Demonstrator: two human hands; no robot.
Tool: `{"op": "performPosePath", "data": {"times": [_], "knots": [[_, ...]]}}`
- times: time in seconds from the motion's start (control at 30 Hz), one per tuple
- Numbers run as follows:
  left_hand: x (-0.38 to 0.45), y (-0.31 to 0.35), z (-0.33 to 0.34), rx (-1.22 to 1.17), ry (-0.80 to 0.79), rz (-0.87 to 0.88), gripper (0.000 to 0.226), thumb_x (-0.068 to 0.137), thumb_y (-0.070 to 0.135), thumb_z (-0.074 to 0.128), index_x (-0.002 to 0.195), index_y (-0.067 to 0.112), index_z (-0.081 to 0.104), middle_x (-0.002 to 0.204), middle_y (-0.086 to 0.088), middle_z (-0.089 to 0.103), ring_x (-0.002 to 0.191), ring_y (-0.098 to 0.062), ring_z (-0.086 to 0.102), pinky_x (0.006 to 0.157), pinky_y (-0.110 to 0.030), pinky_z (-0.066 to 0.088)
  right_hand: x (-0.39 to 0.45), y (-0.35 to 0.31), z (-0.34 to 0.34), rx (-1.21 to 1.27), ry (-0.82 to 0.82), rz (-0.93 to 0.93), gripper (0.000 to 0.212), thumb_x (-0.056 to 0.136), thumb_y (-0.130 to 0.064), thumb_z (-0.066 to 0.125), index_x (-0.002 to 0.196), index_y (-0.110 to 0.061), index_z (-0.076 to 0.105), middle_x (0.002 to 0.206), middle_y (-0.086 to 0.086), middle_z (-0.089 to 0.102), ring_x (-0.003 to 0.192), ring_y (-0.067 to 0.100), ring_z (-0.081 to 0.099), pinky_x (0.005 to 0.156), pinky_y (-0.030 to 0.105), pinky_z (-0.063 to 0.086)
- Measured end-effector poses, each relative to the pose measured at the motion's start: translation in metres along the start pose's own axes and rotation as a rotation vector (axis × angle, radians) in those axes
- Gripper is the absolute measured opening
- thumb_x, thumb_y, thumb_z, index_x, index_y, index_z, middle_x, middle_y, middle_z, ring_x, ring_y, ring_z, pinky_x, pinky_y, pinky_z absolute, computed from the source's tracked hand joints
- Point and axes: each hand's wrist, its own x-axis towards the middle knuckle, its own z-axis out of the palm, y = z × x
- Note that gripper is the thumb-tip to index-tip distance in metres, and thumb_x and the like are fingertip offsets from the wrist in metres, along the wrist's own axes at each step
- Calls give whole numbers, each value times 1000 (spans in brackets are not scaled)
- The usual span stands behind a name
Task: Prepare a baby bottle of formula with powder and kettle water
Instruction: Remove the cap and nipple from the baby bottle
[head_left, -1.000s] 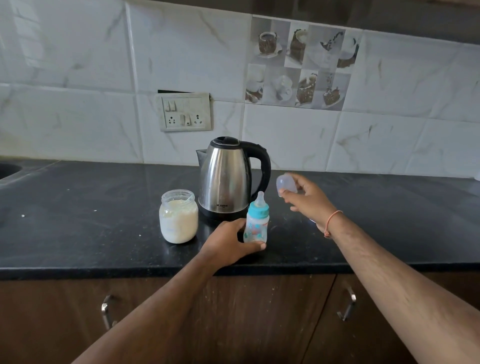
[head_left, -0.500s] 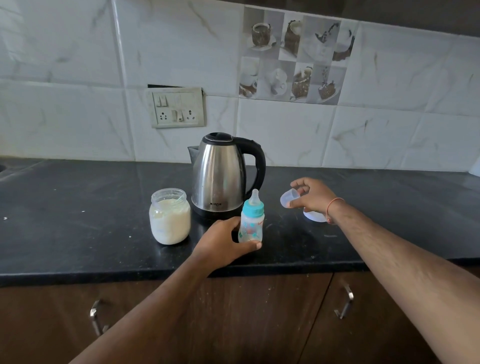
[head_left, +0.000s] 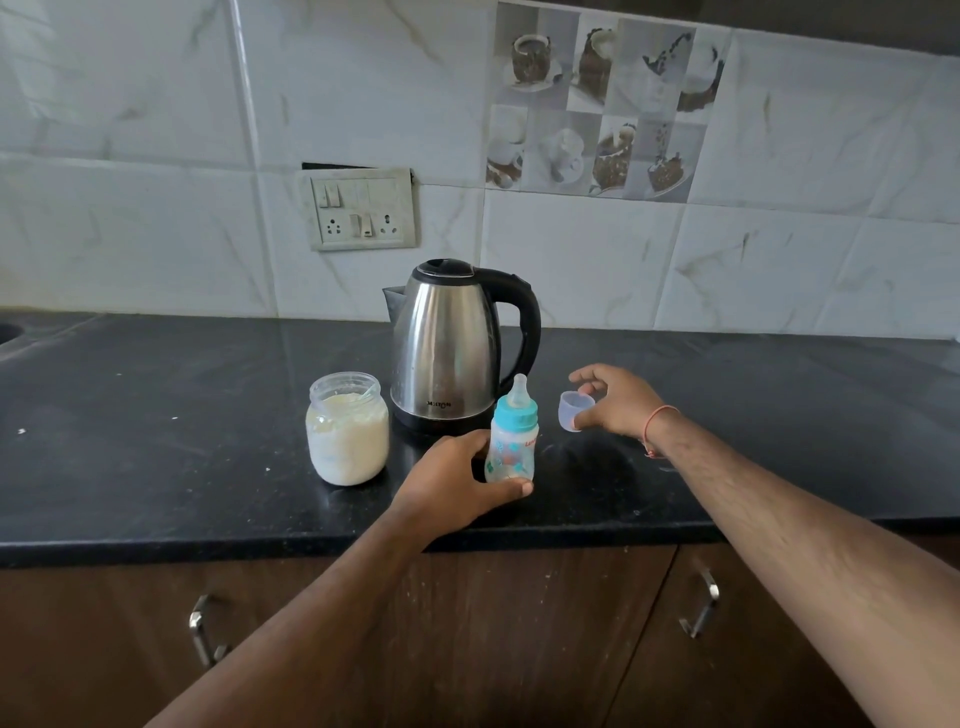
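Observation:
A small baby bottle (head_left: 511, 447) with a teal collar and a clear teat stands upright near the front of the black counter (head_left: 156, 415). My left hand (head_left: 452, 483) grips its lower part, thumb in front. To its right a clear bottle cap (head_left: 574, 410) sits mouth up on the counter. My right hand (head_left: 618, 405) curls round the cap, thumb at its base and fingers behind its rim. Behind the bottle stands a steel kettle (head_left: 447, 348) with a black handle. An open glass jar of white powder (head_left: 347, 431) stands left of the bottle.
A switch and socket plate (head_left: 358, 208) is on the tiled wall above the kettle. A sink edge (head_left: 8, 332) shows at the far left. Below the counter are brown cabinet doors with metal handles (head_left: 200, 629) (head_left: 701, 605).
My right hand has brought the clear cap down from above the bottle to the counter on its right. My left hand has stayed on the bottle.

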Motion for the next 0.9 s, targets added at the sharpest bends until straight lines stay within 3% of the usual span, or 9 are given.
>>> {"op": "performPosePath", "data": {"times": [0.17,0.27,0.37,0.5,0.63,0.77,0.9], "knots": [[-2,1,-1,-5,-2,3,74,86,54,85,150,31,54,148,10,65,131,-9,63,108,-32,56,-4,1,0,-46,-9,-11,78,80,-6,92,147,-23,58,126,-2,63,118,25,63,94,33,51],[-1,2,-1,-11,-6,-12,76,86,54,85,151,30,54,149,10,65,133,-11,63,110,-35,56,-8,3,-4,-60,7,-20,92,75,-12,97,153,-26,52,144,2,59,117,24,63,97,36,54],[0,0,0,-29,-6,-21,76,85,54,86,150,31,55,147,10,66,132,-11,64,110,-36,56,-22,-2,-7,-35,109,-114,97,76,-24,97,157,-30,45,159,-1,45,129,20,56,103,35,52],[1,-1,-1,-51,-11,-15,74,84,54,87,148,32,57,144,11,67,130,-9,64,108,-34,56,-67,-24,9,301,303,-357,63,86,-39,82,145,-33,59,139,-19,62,120,6,61,94,31,57],[0,-3,0,-49,5,-3,72,81,58,87,144,34,62,133,15,72,119,-4,67,103,-34,59,-92,-43,35,459,155,-383,64,83,-55,87,140,-36,62,120,-21,72,117,8,66,94,33,61],[1,-4,1,-35,15,13,70,81,59,87,143,35,63,130,16,73,115,-2,68,97,-27,58,-93,-51,55,438,184,-325,69,81,-48,90,142,-36,63,116,-23,72,114,2,68,93,19,56],[4,-7,1,-35,14,7,75,80,61,88,145,35,62,134,15,73,119,-4,69,102,-32,59,-89,-56,60,469,236,-292,63,83,-39,92,141,-31,68,118,-19,75,111,3,71,87,14,56]]}}
